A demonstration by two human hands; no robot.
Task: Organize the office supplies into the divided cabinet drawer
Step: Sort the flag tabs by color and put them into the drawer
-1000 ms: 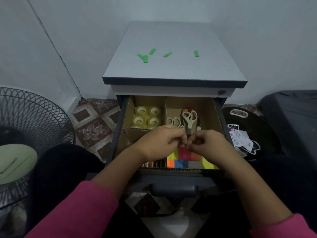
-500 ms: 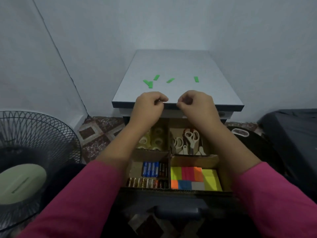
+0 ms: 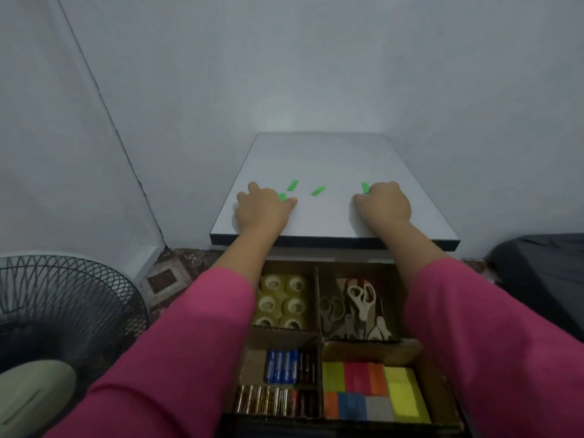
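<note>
**Both hands up on the cabinet top, among the green strips**

I see my left hand (image 3: 264, 208) lying on the cabinet top (image 3: 319, 159), fingers loosely spread over one green strip (image 3: 282, 196). My right hand (image 3: 384, 205) sits at 3 o'clock from it, fingers curled at another strip (image 3: 365, 187); I cannot tell whether it grips it. Two strips (image 3: 317, 190) lie between. The open drawer (image 3: 319, 343) at 6 o'clock holds tape rolls (image 3: 281, 300), scissors (image 3: 360, 295), batteries (image 3: 284, 368) and sticky notes (image 3: 373, 393).
</note>
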